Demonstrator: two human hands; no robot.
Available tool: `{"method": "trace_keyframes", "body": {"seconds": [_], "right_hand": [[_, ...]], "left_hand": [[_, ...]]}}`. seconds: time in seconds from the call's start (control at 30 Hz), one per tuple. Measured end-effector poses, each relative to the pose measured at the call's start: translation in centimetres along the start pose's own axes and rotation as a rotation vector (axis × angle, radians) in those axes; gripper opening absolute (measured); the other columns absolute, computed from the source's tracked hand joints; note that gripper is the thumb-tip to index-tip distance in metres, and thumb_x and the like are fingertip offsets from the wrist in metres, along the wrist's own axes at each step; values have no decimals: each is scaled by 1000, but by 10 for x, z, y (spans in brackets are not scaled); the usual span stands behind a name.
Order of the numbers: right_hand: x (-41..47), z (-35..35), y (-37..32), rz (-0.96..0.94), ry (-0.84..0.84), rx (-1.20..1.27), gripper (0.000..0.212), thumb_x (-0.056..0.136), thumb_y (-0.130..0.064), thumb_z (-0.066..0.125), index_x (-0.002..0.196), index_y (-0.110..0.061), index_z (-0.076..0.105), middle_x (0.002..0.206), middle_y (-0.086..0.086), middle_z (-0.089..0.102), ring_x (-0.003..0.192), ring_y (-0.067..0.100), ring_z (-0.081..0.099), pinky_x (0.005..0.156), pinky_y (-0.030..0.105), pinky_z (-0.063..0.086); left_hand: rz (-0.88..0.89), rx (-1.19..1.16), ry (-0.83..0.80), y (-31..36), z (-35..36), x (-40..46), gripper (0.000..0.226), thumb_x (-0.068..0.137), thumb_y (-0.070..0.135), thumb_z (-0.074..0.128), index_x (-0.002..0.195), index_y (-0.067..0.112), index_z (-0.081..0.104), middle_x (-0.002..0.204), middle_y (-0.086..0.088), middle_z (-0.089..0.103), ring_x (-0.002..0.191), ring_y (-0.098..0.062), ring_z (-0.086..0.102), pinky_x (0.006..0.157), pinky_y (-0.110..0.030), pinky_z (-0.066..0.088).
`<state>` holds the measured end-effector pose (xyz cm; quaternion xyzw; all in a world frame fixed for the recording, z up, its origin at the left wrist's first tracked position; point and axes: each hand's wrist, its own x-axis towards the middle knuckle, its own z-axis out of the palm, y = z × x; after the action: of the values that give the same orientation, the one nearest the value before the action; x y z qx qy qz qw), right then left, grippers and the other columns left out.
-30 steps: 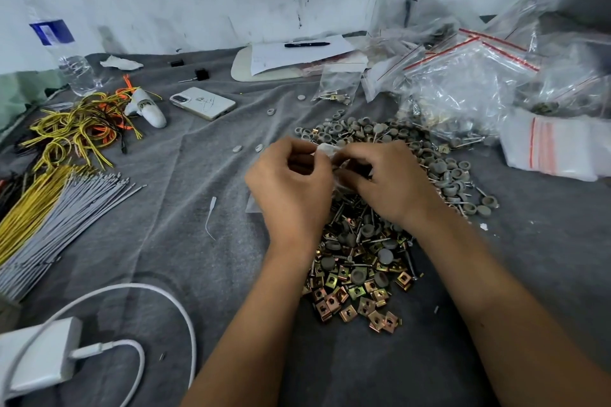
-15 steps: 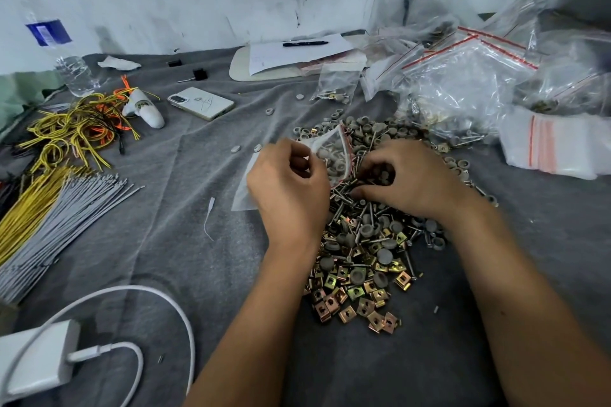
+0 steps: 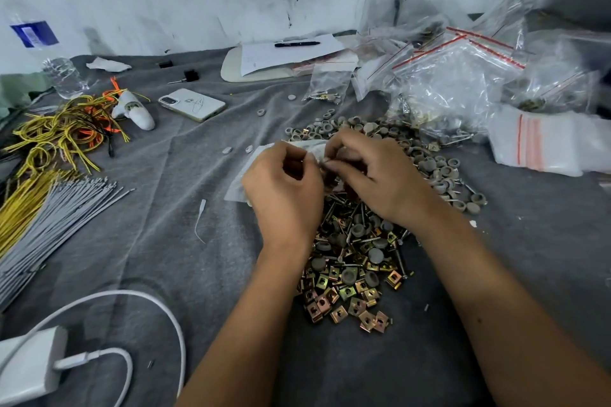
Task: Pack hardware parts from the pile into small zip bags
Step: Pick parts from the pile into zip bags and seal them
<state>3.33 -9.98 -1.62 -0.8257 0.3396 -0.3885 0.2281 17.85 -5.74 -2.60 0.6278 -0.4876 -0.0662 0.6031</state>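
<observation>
Left hand (image 3: 284, 190) pinching a small clear plastic zip bag (image 3: 246, 172) at its mouth, right hand (image 3: 373, 172) with curled grip on the same bag, above the pile of brass clips, screws and grey caps (image 3: 355, 261), mid grey-clothed worktop (image 3: 158, 215), white phone (image 3: 191, 104) toward the far edge.

Bare forearms and hands (image 3: 330, 182), no sleeves, rings or watch
</observation>
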Motion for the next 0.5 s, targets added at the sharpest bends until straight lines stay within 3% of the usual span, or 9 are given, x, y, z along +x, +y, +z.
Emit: {"method": "trace_keyframes", "body": {"seconds": [0.1, 0.27, 0.43, 0.5], "right_hand": [[0, 2, 3, 40, 24, -44, 10, 95, -19, 72, 103, -20, 66, 89, -8, 78, 83, 0, 73, 75, 25, 59], [0, 7, 6, 69, 109, -131, 17, 85, -21, 84, 98, -19, 73, 82, -8, 74, 74, 6, 71, 72, 36, 61], [3, -4, 7, 0, 424, -39, 8, 93, -13, 74, 100, -14, 73, 89, -5, 73, 74, 1, 69, 64, 17, 54], [2, -10, 10, 8, 463, -78, 8, 94, -14, 71, 102, -15, 73, 91, -7, 72, 76, 1, 67, 66, 17, 54]], "left_hand": [[10, -19, 41, 3, -1, -1, 13, 87, 13, 74, 76, 20, 71, 68, 12, 67, 66, -4, 66, 65, -30, 57], [48, -19, -3, 5, 1, -5, 13, 87, 9, 73, 75, 14, 70, 68, 6, 68, 65, -11, 66, 62, -39, 56], [30, -20, 34, 3, -1, -3, 14, 86, 7, 72, 75, 15, 70, 68, 5, 67, 65, -14, 65, 63, -41, 56], [17, -18, 55, 3, -2, -2, 14, 87, 8, 71, 75, 16, 70, 69, 6, 67, 65, -12, 65, 63, -40, 57]]}}
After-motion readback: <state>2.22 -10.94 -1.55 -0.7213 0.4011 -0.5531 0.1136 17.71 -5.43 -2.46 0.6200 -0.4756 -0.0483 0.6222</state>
